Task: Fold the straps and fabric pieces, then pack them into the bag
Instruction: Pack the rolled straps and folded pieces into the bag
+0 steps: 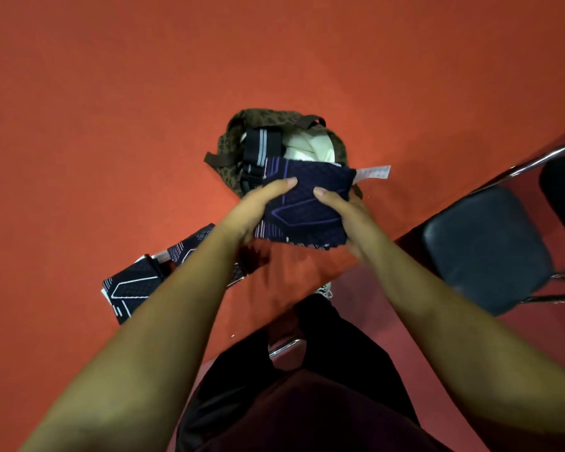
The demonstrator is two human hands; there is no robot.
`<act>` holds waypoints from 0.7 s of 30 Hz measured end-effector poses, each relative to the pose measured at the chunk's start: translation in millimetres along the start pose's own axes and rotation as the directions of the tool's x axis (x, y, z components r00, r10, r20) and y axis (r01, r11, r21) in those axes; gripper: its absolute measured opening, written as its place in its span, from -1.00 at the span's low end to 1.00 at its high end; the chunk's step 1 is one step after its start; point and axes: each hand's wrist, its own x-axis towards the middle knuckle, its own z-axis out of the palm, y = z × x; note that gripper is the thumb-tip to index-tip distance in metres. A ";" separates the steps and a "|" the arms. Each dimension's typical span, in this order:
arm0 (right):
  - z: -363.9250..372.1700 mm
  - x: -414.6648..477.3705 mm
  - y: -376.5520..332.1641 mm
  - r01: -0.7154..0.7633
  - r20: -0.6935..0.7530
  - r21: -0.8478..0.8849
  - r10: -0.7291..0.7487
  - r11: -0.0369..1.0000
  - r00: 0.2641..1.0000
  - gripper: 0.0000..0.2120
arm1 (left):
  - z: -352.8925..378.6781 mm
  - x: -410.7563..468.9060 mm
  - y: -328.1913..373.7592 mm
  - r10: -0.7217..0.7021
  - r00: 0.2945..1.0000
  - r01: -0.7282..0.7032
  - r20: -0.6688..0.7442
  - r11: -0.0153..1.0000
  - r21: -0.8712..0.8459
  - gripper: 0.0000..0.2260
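Observation:
A folded dark navy fabric piece [307, 203] with purple line pattern and a white tag is held between my left hand [255, 207] and my right hand [343, 207], just in front of and partly over the bag's mouth. The leopard-print bag [232, 138] lies open on the red surface, with a black strap with grey stripes [261, 145] and a cream cloth [310, 145] inside. Another dark patterned fabric piece [131, 288] with white lines lies flat at the left, partly hidden under my left forearm.
The red surface [111, 109] stretches all around the bag. A black padded chair [486, 249] with a chrome frame stands at the right. My dark-clothed legs fill the bottom centre.

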 end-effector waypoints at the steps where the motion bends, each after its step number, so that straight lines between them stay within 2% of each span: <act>1: 2.1 12.2 -5.5 0.004 0.016 0.057 -0.005 0.998 1.000 -0.80 | -0.8 9.4 14.9 0.015 1.000 -0.014 -0.014 0.999 0.047 -0.69; 4: 3.8 59.1 -11.3 -0.021 0.032 0.170 0.015 0.985 0.999 -0.65 | -4.7 41.8 44.1 0.064 0.995 -0.052 -0.077 0.988 0.147 -0.59; 7: -0.1 103.0 -10.4 -0.096 -0.009 0.223 0.101 0.970 0.995 -0.53 | -12.1 72.1 41.7 0.061 0.998 -0.061 0.016 0.998 -0.023 -0.35; 8: -4.7 115.8 -6.3 -0.114 -0.023 0.231 0.122 0.966 0.992 -0.50 | -15.0 82.0 33.1 0.057 0.998 -0.057 -0.001 0.995 -0.081 -0.32; 10: -16.6 137.7 4.3 -0.130 -0.027 0.229 0.140 0.965 0.990 -0.51 | -21.7 98.5 6.5 0.004 0.984 -0.023 -0.178 0.994 -0.105 -0.36; 12: -30.3 152.4 14.6 -0.156 -0.026 0.218 0.165 0.963 0.986 -0.48 | -30.7 104.7 -27.8 -0.073 0.934 0.064 -0.349 0.997 -0.037 -0.46; 14: -42.4 160.7 23.3 -0.173 -0.047 0.214 0.187 0.962 0.981 -0.42 | -40.2 109.2 -60.1 -0.060 0.934 0.147 -0.352 0.963 0.227 -0.71; 15: -47.6 163.9 28.2 -0.179 -0.054 0.216 0.194 0.960 0.979 -0.40 | -44.0 113.9 -73.0 -0.022 0.945 0.163 -0.325 0.897 0.411 -0.80; 17: -53.0 168.3 35.0 -0.181 -0.050 0.219 0.196 0.959 0.979 -0.45 | -45.0 126.8 -88.8 0.064 0.958 0.163 -0.278 0.679 0.716 -0.67; 19: -54.3 171.5 38.5 -0.173 -0.043 0.218 0.186 0.961 0.982 -0.52 | -37.6 137.8 -90.0 0.142 0.944 0.189 -0.297 0.503 0.843 -0.59; 21: -53.7 173.8 38.5 -0.150 -0.045 0.214 0.163 0.965 0.986 -0.47 | -30.0 142.0 -85.3 0.146 0.957 0.175 -0.251 0.398 0.901 -0.71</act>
